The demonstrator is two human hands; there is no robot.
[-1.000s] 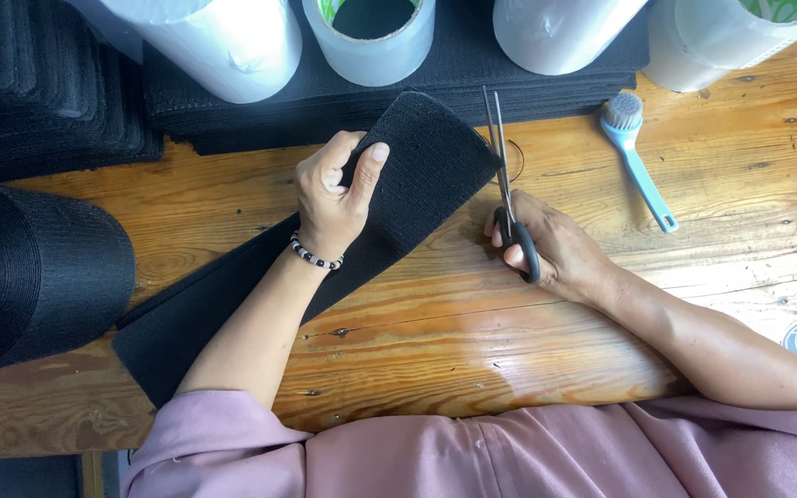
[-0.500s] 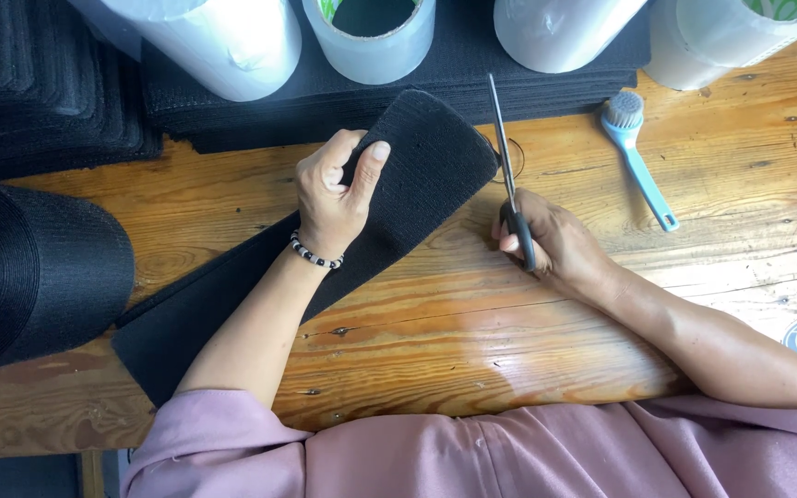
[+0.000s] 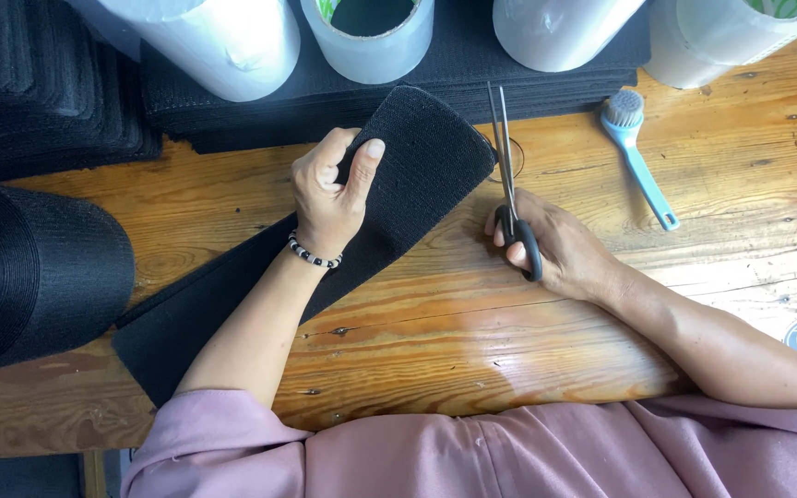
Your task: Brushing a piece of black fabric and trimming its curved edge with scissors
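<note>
the left hand (image 3: 332, 189) pinches the rounded end of the black strip (image 3: 417, 175), fingers closed on it, thumb on top, lifting that end a little off the wooden surface (image 3: 555, 350) while the rest trails back toward the big black roll (image 3: 29, 277). the right hand (image 3: 555, 249) grips the scissors (image 3: 512, 184), fingers curled through the handles. half a second ago the blades stood slightly apart; now they are nearly shut and upright just beside the strip's end, so a trimming snip looks finished. a blue brush (image 3: 636, 152) lies near.
</note>
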